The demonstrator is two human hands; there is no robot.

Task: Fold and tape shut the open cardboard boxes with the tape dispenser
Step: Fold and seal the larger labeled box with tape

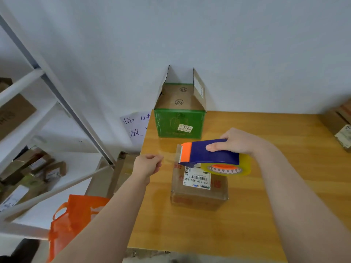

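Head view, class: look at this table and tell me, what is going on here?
A person is taping boxes at a wooden table. The right hand grips a blue and orange tape dispenser above a small brown box whose flaps are folded down. The left hand pinches what looks like the end of the clear tape, drawn out from the dispenser. Behind, a green box stands with flaps open.

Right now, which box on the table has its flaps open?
The green box by the wall, with the 3703 sticker: its side flaps stand upright. The small brown box below the tape dispenser has a flat, closed top.
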